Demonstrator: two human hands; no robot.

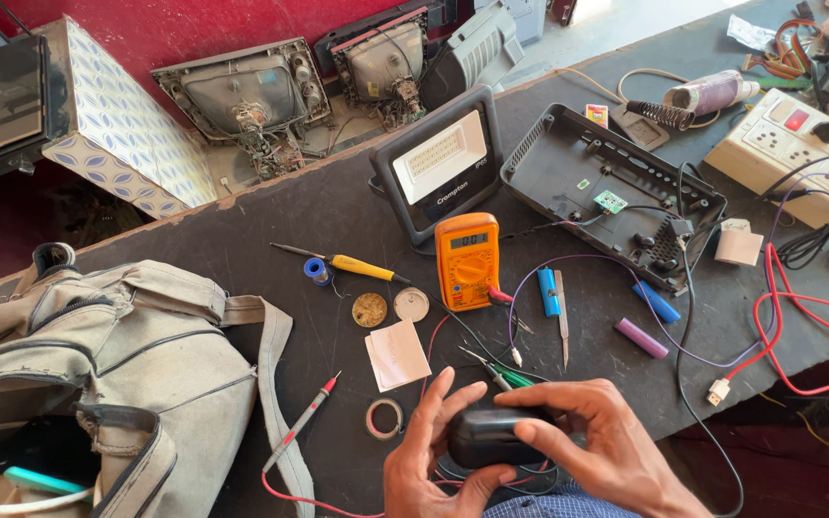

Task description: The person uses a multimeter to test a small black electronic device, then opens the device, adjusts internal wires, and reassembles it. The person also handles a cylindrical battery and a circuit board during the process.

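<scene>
A small rounded black plastic device sits between both hands at the near edge of the dark workbench. My left hand cups it from the left and below, fingers curled along its side. My right hand wraps over its top and right side. Thin red and black wires run out from under the hands. Just beyond the hands lie green-handled tweezers and a white paper slip.
An orange multimeter lies mid-bench with a red probe near a tape roll. An LED floodlight, an open black casing, cylindrical battery cells, a yellow-handled screwdriver and a white power strip lie beyond. A grey bag fills the left.
</scene>
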